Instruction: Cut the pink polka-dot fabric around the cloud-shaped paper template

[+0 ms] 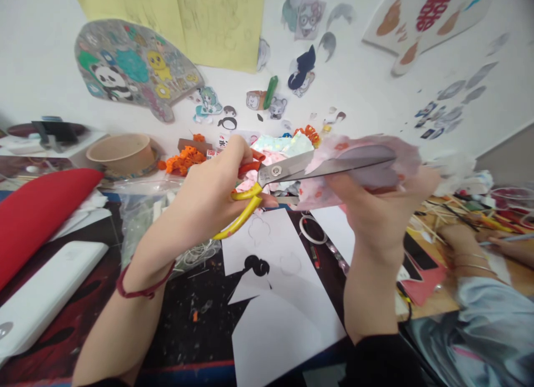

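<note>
Scissors (292, 165) with a yellow handle loop and an orange-red one are in my left hand (208, 181), fingers wrapped round the loops. Their long blade points right and lies over thin pink cloth (312, 193) with small red prints. My right hand (375, 214) grips this cloth from below, thumb against it, together with a smooth grey-lilac piece (373, 162). Part of the lower blade is hidden by the cloth. Under my hands lie white paper sheets (287, 314) with faint pencil outlines and small black cut shapes (256, 264).
More patterned cloth (279, 145) is heaped behind the scissors, near orange flowers (186, 160) and a round tan container (120, 153). A tape roll (312, 229) lies beside the paper. A white case (54, 298) is at left. At right, another person's arm (467, 253) rests among thin sticks.
</note>
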Tool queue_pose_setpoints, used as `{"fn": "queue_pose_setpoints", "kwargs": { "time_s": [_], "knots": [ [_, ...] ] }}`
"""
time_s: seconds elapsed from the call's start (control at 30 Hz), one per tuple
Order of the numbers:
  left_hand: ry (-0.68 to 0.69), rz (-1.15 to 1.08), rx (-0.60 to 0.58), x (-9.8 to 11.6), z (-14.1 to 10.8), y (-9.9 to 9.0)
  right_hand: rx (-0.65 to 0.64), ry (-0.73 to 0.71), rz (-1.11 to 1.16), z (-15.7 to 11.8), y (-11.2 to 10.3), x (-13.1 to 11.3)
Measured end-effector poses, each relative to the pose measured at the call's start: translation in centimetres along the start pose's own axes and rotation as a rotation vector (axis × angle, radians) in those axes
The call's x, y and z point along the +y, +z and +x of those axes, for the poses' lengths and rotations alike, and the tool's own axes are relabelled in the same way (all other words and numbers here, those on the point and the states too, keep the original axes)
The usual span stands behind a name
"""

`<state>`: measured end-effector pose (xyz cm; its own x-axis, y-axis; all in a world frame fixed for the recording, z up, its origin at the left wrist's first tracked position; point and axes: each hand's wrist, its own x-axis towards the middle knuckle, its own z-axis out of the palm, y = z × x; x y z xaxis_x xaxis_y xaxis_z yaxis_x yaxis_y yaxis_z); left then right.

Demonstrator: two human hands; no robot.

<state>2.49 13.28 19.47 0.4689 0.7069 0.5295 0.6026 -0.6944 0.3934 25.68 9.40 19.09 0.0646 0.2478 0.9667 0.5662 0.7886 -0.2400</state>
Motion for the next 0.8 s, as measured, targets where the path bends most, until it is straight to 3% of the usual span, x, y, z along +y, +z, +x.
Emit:
{"fn": "queue_pose_setpoints", "kwargs": {
  "time_s": [0.2,0.53,0.8],
  "knots": [
    [-0.026,0.014,-0.019,0.3,0.1,-0.1,-0.058,0.014,0.11,0.0,-0.2,0.4],
    [-0.048,-0.045,-0.028,0.4,0.1,-0.1,-0.022,0.055,0.073,-0.1,-0.3,0.2],
    [-0.057,-0.097,-0.008,0.6,0.0,0.7,0.094,0.136,0.075,0.3,1.1,-1.4]
  ]
}}
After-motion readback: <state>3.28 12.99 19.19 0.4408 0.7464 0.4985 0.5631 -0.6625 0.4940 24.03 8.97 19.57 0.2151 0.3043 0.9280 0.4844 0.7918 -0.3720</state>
